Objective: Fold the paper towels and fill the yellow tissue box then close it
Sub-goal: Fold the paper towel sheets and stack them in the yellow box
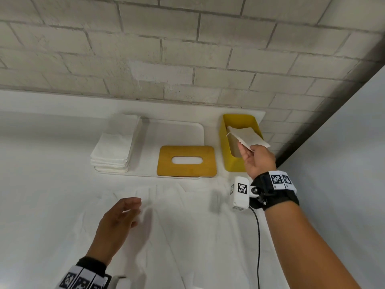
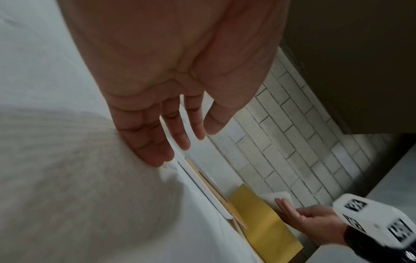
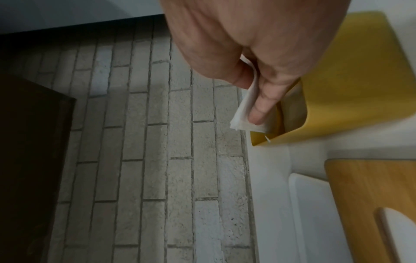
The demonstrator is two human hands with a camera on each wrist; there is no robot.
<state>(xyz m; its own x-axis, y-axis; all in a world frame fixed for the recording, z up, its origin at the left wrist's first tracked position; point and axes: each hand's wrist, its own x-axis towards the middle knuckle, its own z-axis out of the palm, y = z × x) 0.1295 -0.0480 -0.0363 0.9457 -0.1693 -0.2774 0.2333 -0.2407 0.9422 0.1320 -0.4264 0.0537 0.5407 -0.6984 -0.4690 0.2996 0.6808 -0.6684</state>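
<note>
The yellow tissue box (image 1: 230, 161) stands open at the back right of the white table. Over its mouth my right hand (image 1: 257, 159) pinches a folded paper towel (image 1: 246, 135) between thumb and fingers; the right wrist view shows the same folded paper towel (image 3: 244, 113) pinched above the yellow tissue box (image 3: 351, 85). The wooden lid (image 1: 186, 173) with its oval slot lies flat to the left of the box. A stack of paper towels (image 1: 113, 147) sits further left. My left hand (image 1: 123, 215) hovers open above the cloth, holding nothing.
A white tray (image 1: 177, 130) lies under the lid and the stack. A brick wall (image 1: 187, 59) runs along the back of the table. The table's right edge (image 1: 333, 113) is just beside the box. A wrinkled white cloth (image 1: 177, 236) covers the near table.
</note>
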